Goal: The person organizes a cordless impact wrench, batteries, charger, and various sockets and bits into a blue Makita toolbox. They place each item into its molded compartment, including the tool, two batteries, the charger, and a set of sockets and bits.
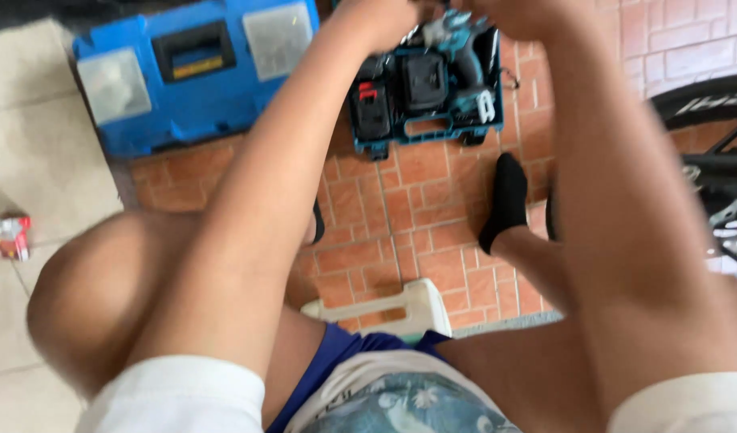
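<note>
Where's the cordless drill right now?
In the head view, top centre: the teal cordless drill sits just below both hands, over the open teal tool case, right of the blue toolbox.

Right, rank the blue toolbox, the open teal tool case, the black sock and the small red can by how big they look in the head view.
1. Blue toolbox, largest.
2. Open teal tool case, partly hidden by the arms, so its full size is unsure.
3. Black sock.
4. Small red can, smallest, though blurred.

Soft even daylight, no harsh shadows; slight motion blur, near limbs unfocused
</note>
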